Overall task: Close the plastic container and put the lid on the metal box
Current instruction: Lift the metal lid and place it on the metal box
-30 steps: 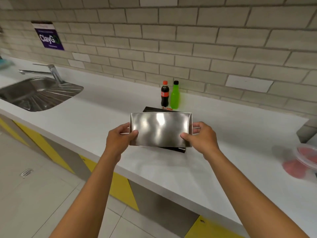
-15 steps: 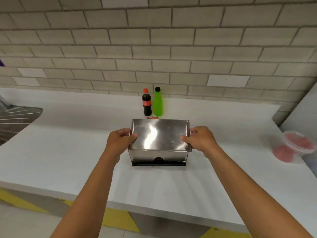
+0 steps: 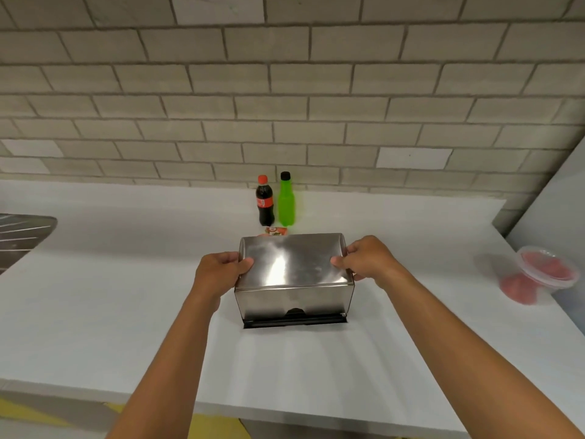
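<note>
A shiny metal lid [image 3: 294, 264] covers the metal box on the white counter [image 3: 126, 296], with only the box's black base [image 3: 294, 321] showing under the lid's front edge. My left hand [image 3: 218, 270] grips the lid's left end and my right hand [image 3: 367, 259] grips its right end, thumbs resting on top. A clear round plastic container [image 3: 538, 274] with pink contents sits tilted at the far right of the counter, its lid on top.
A cola bottle [image 3: 264, 201] and a green bottle [image 3: 286, 199] stand behind the box near the brick wall. A small red-and-white packet [image 3: 275, 230] lies just behind the lid. A steel sink drainboard [image 3: 22, 236] shows at the left edge. A grey panel [image 3: 554, 198] rises at right.
The lid was held tilted above the black base, then came down over it. It now sits lower, covering the box, both hands still on its ends. The view has swung right and nearer.
</note>
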Available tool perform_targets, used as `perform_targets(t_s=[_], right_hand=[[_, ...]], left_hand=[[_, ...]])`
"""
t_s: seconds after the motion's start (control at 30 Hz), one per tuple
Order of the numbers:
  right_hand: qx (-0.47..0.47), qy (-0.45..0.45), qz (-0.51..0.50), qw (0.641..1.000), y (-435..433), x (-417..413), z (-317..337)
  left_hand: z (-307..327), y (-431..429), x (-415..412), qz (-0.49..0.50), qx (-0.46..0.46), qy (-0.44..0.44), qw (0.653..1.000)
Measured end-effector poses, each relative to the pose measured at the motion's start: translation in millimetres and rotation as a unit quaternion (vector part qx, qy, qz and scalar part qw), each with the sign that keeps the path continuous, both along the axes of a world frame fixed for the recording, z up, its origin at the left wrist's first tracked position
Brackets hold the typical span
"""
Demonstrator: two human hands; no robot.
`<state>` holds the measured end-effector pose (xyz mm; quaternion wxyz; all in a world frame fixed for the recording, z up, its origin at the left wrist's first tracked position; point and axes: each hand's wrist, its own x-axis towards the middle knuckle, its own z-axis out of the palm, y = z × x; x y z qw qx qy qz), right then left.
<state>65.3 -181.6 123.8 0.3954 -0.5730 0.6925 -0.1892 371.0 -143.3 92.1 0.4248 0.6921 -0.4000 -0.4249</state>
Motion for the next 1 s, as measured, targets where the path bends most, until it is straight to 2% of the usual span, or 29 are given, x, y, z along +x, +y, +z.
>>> perform_targets(t_s=[0.43,0.57,0.63,0.73,0.83,1.0], right_hand=[[0.022,0.019,0.012,1.0,-11.8,0.1,-8.6],[0.02,0.018,0.006,1.0,-10.3,0.4,-10.2],[0.014,0.005,-0.004,1.0,-6.9,-1.8,-11.4],[-0.009,-0.016,-0.046,0.999,2.9,-13.3,-13.6],[-0.035,-0.039,-0.078,0.996,13.3,-34.4,-14.6],[-0.058,-0.071,-0.122,0.988,31.2,-78.6,-12.3]], left_hand=[[3.7,-6.3,3.7,-0.03,0.036,-0.071,0.996],[4.0,-10.3,3.2,-0.034,0.05,-0.121,0.991],[7.4,-11.6,-0.2,-0.047,0.063,-0.183,0.98],[18.2,-12.7,-14.2,-0.054,-0.001,-0.279,0.959],[29.1,-18.0,-41.8,-0.071,-0.082,-0.272,0.956],[37.7,-18.1,-103.6,-0.14,-0.138,-0.225,0.954]])
